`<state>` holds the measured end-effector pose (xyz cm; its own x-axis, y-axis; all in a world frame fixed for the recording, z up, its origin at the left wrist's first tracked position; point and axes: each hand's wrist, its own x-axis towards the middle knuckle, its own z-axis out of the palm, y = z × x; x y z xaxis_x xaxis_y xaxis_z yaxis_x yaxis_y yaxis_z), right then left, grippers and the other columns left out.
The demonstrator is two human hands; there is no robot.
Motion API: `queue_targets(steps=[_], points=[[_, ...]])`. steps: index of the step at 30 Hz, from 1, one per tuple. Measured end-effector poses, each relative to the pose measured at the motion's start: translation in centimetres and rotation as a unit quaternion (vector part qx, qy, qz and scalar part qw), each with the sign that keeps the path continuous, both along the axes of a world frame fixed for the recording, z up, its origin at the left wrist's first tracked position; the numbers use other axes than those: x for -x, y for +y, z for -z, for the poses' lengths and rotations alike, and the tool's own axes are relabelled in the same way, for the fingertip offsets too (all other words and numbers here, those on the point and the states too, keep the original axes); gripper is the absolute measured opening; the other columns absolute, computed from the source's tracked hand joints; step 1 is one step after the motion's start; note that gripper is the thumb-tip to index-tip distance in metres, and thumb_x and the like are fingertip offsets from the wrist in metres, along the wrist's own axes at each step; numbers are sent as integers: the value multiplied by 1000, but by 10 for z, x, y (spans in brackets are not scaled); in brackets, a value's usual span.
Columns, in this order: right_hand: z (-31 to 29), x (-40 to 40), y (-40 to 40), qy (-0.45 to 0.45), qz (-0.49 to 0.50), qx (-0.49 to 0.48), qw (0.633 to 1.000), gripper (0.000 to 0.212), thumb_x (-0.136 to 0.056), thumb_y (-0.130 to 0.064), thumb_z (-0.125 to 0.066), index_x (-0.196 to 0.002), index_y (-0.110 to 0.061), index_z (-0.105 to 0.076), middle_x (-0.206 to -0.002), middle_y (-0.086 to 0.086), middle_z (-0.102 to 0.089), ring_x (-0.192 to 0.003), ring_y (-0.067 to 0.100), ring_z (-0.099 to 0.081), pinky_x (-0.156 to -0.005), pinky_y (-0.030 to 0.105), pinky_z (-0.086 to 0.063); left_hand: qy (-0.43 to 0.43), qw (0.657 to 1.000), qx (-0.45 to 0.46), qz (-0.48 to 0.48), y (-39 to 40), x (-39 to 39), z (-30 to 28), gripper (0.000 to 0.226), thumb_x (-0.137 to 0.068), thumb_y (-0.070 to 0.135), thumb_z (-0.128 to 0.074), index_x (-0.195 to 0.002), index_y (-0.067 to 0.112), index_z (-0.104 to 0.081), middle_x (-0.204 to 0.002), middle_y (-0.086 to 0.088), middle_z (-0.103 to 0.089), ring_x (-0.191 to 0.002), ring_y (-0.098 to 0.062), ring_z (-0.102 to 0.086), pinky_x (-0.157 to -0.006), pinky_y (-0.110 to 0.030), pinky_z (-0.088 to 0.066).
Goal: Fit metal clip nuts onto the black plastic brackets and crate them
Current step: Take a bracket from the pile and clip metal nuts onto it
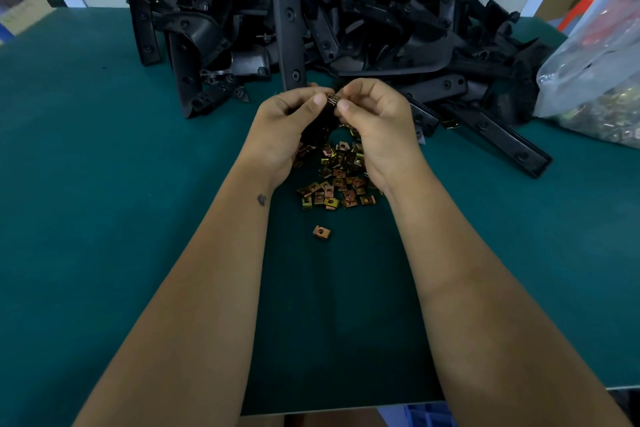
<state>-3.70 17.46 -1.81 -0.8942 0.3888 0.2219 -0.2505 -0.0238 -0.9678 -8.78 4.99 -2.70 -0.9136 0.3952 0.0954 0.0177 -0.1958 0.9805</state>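
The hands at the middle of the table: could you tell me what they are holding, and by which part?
The left hand grips a black bracket near its top end. The right hand pinches a clip nut at that end, between thumb and forefinger.

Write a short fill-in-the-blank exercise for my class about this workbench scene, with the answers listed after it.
1. Both hands, left hand and right hand, pinch one metal ____ between them.
2. The table surface is coloured ____.
3. The pile of brackets is coloured ____.
4. The clear plastic bag lies at the table's ____ edge.

Answers: clip nut; green; black; right
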Motion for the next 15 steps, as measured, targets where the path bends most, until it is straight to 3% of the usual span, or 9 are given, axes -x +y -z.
queue_targets(steps=[3, 9, 15], points=[[0, -1, 1, -2, -9, 4, 1000, 24, -89, 11, -57, -86, -13, -60, -86, 0, -64, -76, 0, -61, -75, 15, -50, -5, 1000, -7, 7, 0, 0, 0, 15, -99, 10, -57, -99, 14, -72, -130, -23, -61, -110, -23, -65, -99, -33, -51], [-1, -1, 4, -2, -30, 35, 999, 26, -89, 13, -55, -84, -12, -57, -86, 2, -63, -77, 5, -59, -74, 16, -49, -8, 1000, -9, 4, 1, 2, 2, 14, -98, 11, -58, -99, 13, -72, -129, -24, -61, -129, -33, -54, -112, -47, -42], [1, -1, 4, 0, -43, 37, 998, 27, -89, 14, -55, -83, -12, -56, -85, 0, -65, -77, 3, -61, -74, 15, -49, -18, 1000, -16, 11, 0, 0, 0, 14, -98, 9, -56, -102, 8, -70, -133, -26, -57, -116, -30, -62, -108, -42, -46]])
